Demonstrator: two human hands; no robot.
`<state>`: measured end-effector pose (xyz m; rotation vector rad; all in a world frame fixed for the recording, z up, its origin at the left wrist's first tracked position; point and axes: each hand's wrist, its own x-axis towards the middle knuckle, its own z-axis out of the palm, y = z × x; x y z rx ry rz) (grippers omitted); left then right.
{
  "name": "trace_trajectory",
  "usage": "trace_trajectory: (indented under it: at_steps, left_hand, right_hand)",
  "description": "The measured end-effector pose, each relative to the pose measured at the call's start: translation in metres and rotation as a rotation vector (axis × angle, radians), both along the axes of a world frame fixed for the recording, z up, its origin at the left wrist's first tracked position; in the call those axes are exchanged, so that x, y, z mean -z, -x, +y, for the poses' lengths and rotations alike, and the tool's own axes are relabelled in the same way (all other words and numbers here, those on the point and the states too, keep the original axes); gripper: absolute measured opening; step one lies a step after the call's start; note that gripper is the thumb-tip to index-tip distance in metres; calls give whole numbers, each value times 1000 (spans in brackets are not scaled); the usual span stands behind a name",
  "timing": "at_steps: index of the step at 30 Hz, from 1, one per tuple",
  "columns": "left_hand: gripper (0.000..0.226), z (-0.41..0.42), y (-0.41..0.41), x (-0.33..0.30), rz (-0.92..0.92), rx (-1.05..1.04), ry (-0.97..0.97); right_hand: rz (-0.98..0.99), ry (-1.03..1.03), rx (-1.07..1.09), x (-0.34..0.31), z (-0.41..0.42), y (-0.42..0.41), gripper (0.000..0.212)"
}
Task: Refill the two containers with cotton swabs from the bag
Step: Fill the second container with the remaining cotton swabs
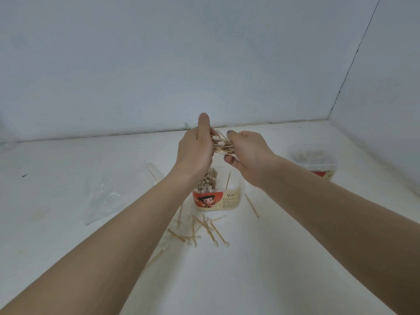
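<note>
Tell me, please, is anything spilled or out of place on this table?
Yes. Loose cotton swabs lie scattered on the table in front of the open container, pointing every way, and one stick lies to its right.

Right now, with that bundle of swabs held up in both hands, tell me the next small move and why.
Probably lower the bundle of swabs, held between the left hand and right hand, straight down into the open container below. That container is only part filled, its right side empty, and loose swabs already lie spilled on the table.
</note>
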<state>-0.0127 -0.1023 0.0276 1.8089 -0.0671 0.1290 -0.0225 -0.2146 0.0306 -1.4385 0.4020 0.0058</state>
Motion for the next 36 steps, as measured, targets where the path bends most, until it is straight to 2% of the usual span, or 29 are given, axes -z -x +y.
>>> trace_trajectory:
  at_steps: [5,8,10,15,20,24,26,29,32,36]
  left_hand:
    - [57,3,5,-1,-106,77,-172]
    - [45,4,9,3,-185,175,-269]
    - [39,6,8,8,-255,162,-318]
    - [35,6,9,10,-259,95,-257]
    - [32,7,11,11,-367,120,-396]
    - [34,9,5,10,-396,32,-371]
    - [32,10,3,10,-383,-7,-395]
    - [32,8,3,8,-324,-13,-349]
    - [36,4,3,4,-241,1,-296]
    - [24,2,0,0,7,-3,-24]
  right_hand:
    - [12,-27,-16,0,2,0,17]
    - [25,-98,-50,-3,2,1,22]
    - [19,-140,-101,-6,2,4,18]
    - [21,-223,-100,-5,5,4,25]
    - [-22,-284,-105,-7,3,8,16]
    - [9,-320,-67,-7,5,9,17]
    - [-23,-276,-115,-5,7,11,24]
    - [-75,-86,-124,0,11,12,33]
    - [-123,151,-50,4,12,13,28]
    - [-179,230,0,2,11,16,20]
